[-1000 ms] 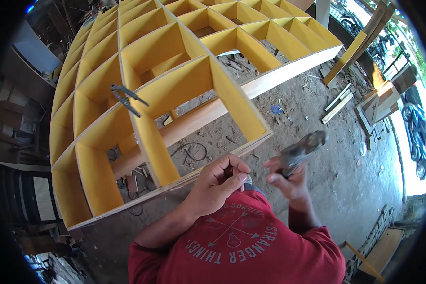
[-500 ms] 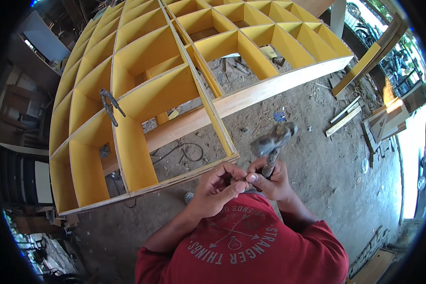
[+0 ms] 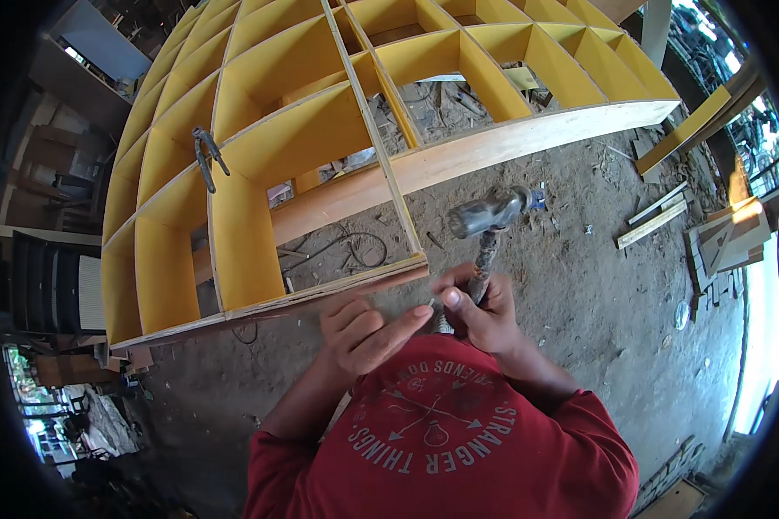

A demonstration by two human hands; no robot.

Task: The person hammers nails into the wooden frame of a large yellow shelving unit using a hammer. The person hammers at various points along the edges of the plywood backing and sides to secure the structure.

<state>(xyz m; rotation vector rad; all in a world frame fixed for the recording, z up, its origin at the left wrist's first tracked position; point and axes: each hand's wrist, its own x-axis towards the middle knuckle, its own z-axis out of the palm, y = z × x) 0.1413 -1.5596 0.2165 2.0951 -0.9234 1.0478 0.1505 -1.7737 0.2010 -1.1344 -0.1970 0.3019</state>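
Note:
My right hand (image 3: 485,316) grips the dark, worn handle of a hammer (image 3: 487,213), its metal head raised above my fingers. Beside it, my left hand (image 3: 363,337) has curled fingers and the index finger reaching toward my right fingertips, where a small pale bit shows, too small to name. Both hands are in front of my red shirt, just below the near wooden edge of a large yellow grid frame (image 3: 247,242) with many open compartments. A dark tool like pliers or pincers (image 3: 208,160) straddles one of the grid's dividers on the left.
Dirt floor with scraps and a dark cable (image 3: 359,259) shows beneath the frame. Pale offcuts (image 3: 653,225) and leaning boards (image 3: 718,246) are at the right, a timber post (image 3: 684,134) behind. Stacked dark chairs (image 3: 48,290) and cabinets stand at the left.
My right hand has come in beside my left, the hammer head now higher and upright. My left index finger has straightened somewhat. The frame sits higher in the view.

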